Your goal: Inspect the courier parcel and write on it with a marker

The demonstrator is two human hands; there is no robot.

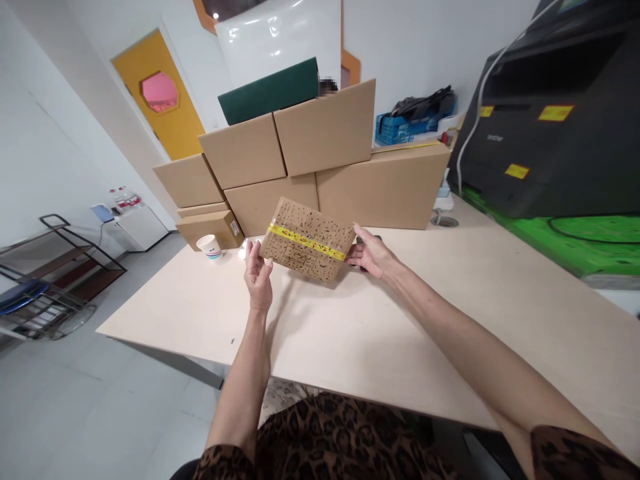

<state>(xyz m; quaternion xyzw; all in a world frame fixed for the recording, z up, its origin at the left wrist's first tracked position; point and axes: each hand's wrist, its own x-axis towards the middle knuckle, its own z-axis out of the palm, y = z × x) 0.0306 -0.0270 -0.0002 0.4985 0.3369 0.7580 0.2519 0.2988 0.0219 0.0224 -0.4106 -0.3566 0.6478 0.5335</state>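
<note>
A small brown cardboard box [306, 263] with dark speckled print and a band of yellow tape is held tilted above the pale table [350, 333]. My left hand [259, 277] grips its left end, thumb on the near face. At the opposite end, my right hand [370, 252] has its thumb near the upper corner and its fingers by the lower side. Behind the right hand a dark object [374, 239] lies on the table, mostly covered. Something small and white [243, 252] shows beside the left fingertips.
Large cardboard boxes [385, 190] are stacked along the table's back, a dark green box [270, 90] on top. A paper cup [209, 247] stands at left before a smaller carton [207, 229]. At right, a big dark machine [545, 133] rests on a green base [555, 240].
</note>
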